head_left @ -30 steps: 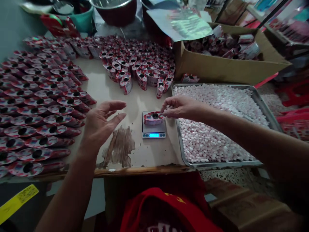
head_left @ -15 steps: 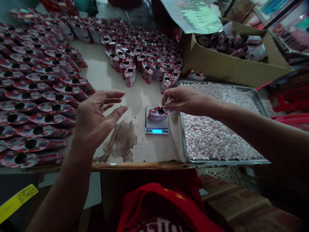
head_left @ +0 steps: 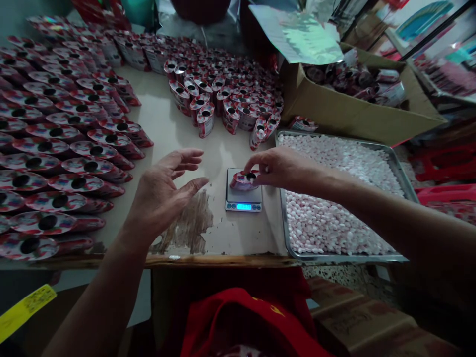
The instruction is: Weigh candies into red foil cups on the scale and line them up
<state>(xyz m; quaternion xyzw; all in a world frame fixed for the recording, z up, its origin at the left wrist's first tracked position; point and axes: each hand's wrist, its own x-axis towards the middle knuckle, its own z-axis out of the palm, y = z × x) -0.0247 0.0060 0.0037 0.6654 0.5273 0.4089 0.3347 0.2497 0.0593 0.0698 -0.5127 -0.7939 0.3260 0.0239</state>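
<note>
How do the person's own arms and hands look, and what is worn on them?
Both the left hand and the right hand are bare, without gloves; no ring, watch or bracelet shows. No sleeves are in view. Below is a red cloth garment with a small yellow mark.

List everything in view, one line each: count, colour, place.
scale: one, silver with a blue display, table centre
pouch: one, red and white, on the scale
lying pouches: many, red and white, rows at table left
standing pouches: many, red and white, table back
tray: one, metal, right of the scale
candies: countless, pink and white, in the tray
cardboard box: one, brown, behind the tray
foil sheet: one, silvery, above the box
table: one, pale
left hand: open, left of the scale
right hand: fingers at the pouch
</note>
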